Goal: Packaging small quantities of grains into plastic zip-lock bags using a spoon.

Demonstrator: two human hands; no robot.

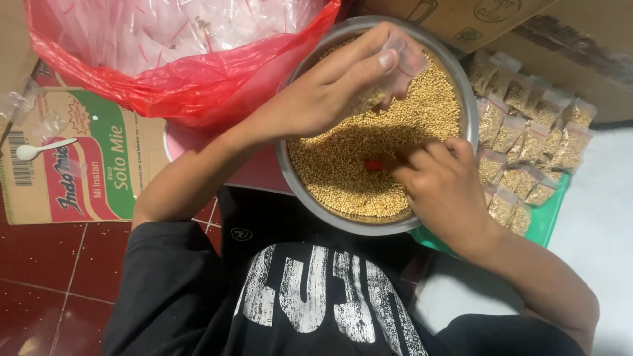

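My left hand (330, 89) is pinching a small clear plastic pouch (403, 62) between thumb and fingers, held over the top middle of the frame just above the grain. My right hand (438, 181) is curled around a little red scoop (374, 165), only its tip showing, dipped in the round metal bowl (461, 86) full of tiny yellowish beads of grain (343, 171), all pebbly looking. At the right, a bunch of filled pouches (527, 138) lie overlapping on a green tray (550, 221). Upper left is a crinkly red plastic bag (198, 86) stuffed with empty clear pouches. A flattened cardboard box (86, 165) with green and red printing sits at the left with a white plastic spoon (41, 149) on it, over glossy dark red floor tiles (39, 277).
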